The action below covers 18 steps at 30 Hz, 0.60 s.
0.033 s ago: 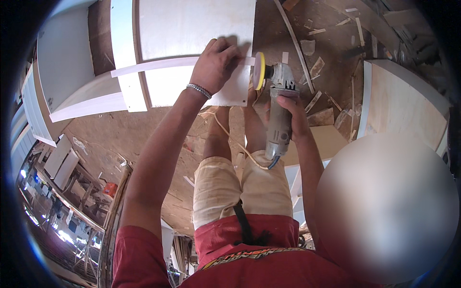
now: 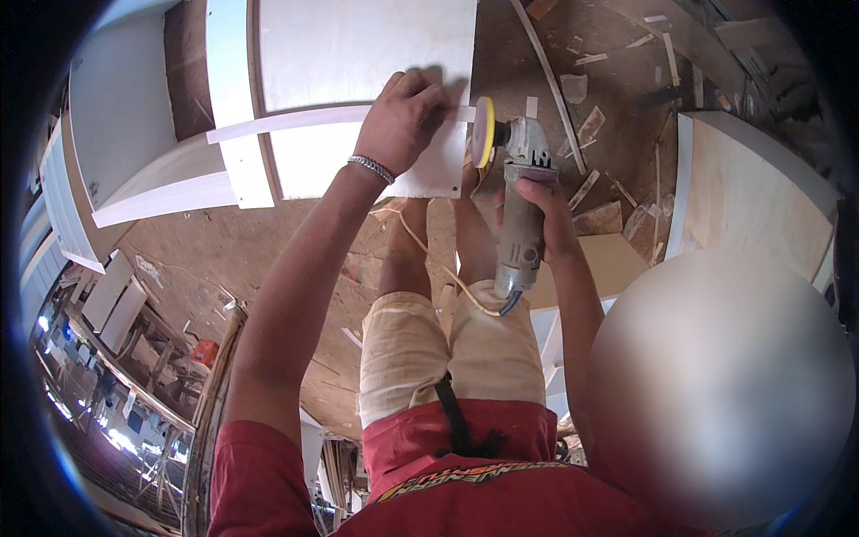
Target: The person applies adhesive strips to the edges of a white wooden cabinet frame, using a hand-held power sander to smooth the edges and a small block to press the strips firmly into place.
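Observation:
My right hand is wrapped round the body of an angle grinder, held upright with its cord trailing from the lower end. At its head a yellow-backed sanding disc stands edge-on, touching or very close to the end of a thin pale wooden strip. My left hand, fingers curled down, grips that strip near this end. The strip lies across a white panel and sticks out past its right edge. Part of my right hand's grip is hidden behind the grinder.
Wood offcuts and a long thin stick litter the brown floor on the right. A pale panel stands farther right. Another white strip lies at left. The grinder's cord runs past my legs. A blurred round patch covers the lower right.

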Motion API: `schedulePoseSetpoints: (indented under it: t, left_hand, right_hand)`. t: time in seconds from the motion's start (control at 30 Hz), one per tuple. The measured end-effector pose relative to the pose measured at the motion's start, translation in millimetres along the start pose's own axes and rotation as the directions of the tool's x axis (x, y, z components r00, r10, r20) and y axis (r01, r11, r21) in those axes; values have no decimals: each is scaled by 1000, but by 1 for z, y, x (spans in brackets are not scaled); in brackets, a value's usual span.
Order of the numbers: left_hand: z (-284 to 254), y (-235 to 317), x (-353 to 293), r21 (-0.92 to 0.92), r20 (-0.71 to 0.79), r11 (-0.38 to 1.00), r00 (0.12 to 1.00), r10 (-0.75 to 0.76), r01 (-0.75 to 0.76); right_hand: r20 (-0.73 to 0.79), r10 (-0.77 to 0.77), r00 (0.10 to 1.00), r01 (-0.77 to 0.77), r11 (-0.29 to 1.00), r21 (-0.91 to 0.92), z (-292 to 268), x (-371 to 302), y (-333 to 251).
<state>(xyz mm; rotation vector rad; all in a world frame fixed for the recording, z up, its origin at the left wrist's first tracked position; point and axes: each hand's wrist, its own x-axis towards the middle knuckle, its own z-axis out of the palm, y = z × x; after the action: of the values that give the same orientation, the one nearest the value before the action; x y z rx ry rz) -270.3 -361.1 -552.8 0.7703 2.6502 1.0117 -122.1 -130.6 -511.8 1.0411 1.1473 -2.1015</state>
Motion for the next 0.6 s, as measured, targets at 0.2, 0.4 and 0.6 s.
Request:
schedulePoseSetpoints:
  t: [0.2, 0.4, 0.6]
  left_hand:
    - [-2, 3, 0, 23, 0, 1000, 1000, -18, 18]
    - [-3, 4, 1, 10, -12, 1000, 1000, -16, 16]
    - [-2, 5, 1, 12, -21, 1000, 1000, -20, 21]
  right_hand:
    - [-11, -66, 998, 65, 996, -53, 5, 0, -2]
    - [6, -79, 997, 79, 995, -66, 5, -2, 0]
    - [-5, -64, 998, 64, 997, -53, 4, -1, 1]
